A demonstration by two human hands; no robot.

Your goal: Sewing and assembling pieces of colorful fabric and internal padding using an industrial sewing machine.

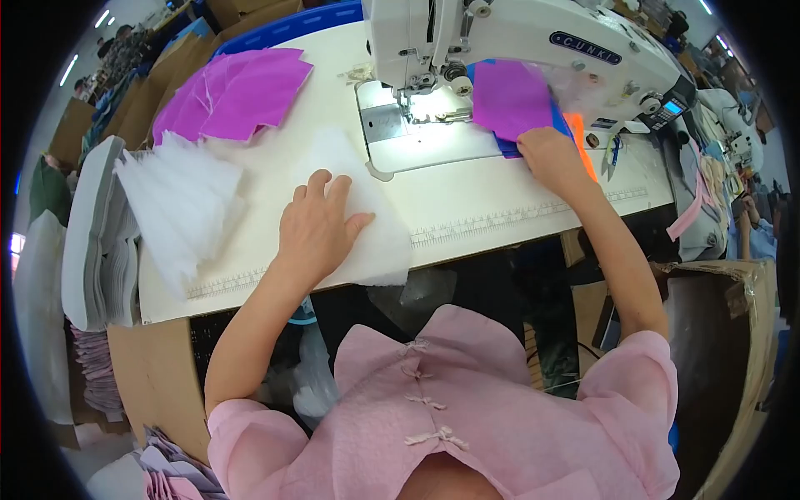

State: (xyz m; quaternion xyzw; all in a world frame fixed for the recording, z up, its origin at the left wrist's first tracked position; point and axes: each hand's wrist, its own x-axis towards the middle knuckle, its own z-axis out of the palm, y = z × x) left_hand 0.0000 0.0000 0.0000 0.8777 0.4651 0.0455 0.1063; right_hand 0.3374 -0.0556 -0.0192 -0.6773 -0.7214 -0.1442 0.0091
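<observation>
My left hand [321, 221] lies with its fingers apart on a thin sheet of white padding [379, 237], which hangs a little over the table's front edge. To the right of the sewing machine's needle, my right hand [552, 158] pinches the lower right corner of a purple fabric piece [512, 96]. Blue fabric [507, 147] peeks out beneath that piece. The fingertips partly hide the corner, so I cannot tell whether the blue layer is gripped too. The white sewing machine [533, 37] has its needle and presser foot [408, 104] over the metal plate, left of the purple piece.
More purple fabric [229, 96] and a fanned stack of white padding [183, 196] lie on the left of the white table [450, 192]. Orange fabric [581, 142] and small thread snips [613, 157] are near my right wrist. A ruler strip [475, 225] runs along the front edge. A cardboard box [729, 333] stands lower right.
</observation>
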